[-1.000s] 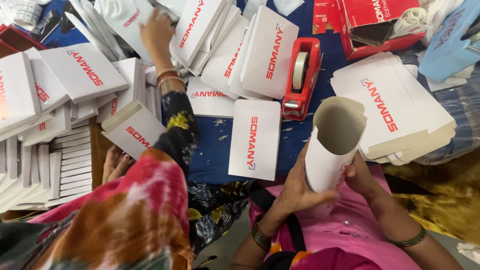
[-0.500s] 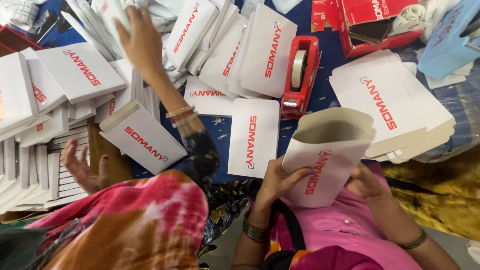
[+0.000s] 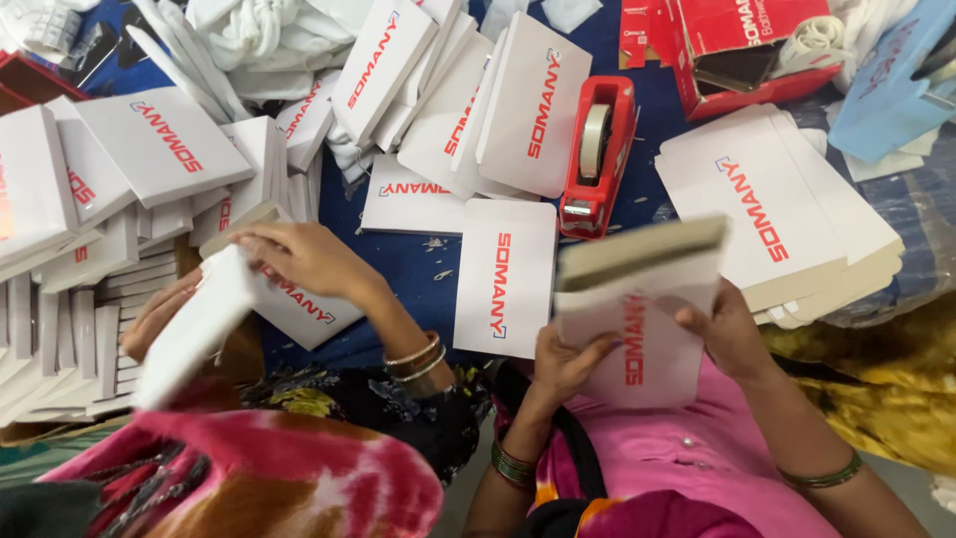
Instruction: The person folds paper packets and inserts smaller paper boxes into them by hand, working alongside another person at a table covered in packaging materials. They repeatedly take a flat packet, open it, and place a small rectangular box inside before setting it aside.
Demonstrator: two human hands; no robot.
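Observation:
I hold a white cardboard carton (image 3: pixel 637 319) with red lettering over my lap, its open top edge facing away from me. My left hand (image 3: pixel 568 364) grips its lower left side, thumb on the front face. My right hand (image 3: pixel 727 334) clasps its right edge. A flat white carton (image 3: pixel 503 274) lies on the blue cloth just left of it. To my left, a co-worker in a red patterned garment holds a blurred white box (image 3: pixel 194 329) with both hands (image 3: pixel 309 259).
A red tape dispenser (image 3: pixel 597 154) stands beyond my carton. A stack of flat white cartons (image 3: pixel 777 199) lies at the right, with an open red box (image 3: pixel 737 45) behind it. Folded white boxes (image 3: pixel 149 149) pile up at the left and back.
I have turned the carton from an open tube to its printed face toward me. The co-worker's far hand came back from the back pile and now handles a box near the body.

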